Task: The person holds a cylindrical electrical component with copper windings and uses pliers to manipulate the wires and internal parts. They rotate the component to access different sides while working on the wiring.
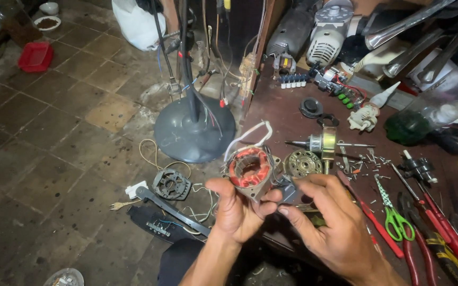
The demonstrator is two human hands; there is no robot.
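- Far left, a red tray point(36, 56) is seen on the tiled floor point(54, 137), well apart from everything else.
- A round grey fan base point(194, 130) is planted on the floor just beside the bench point(287, 114) edge, with loose wires hanging over it.
- Below that, a dark motor housing point(171, 184) and a white plug point(135, 189) are left lying on the floor.
- The left hand point(237, 212) is clamped round the underside of the motor stator point(250, 170), the one with the copper windings, which is held up in the air over the bench's near edge, white leads looping off the top.
- The right hand point(332, 225) is pinched shut on a small dark part point(288, 191) right against the stator's side, so both hands are pretty much together.
- Behind them, a rotor on its shaft point(324, 143) is laid on the bench.
- Further right, green-handled scissors point(396, 218) and red-handled screwdrivers point(443, 225) are scattered among loose screws.
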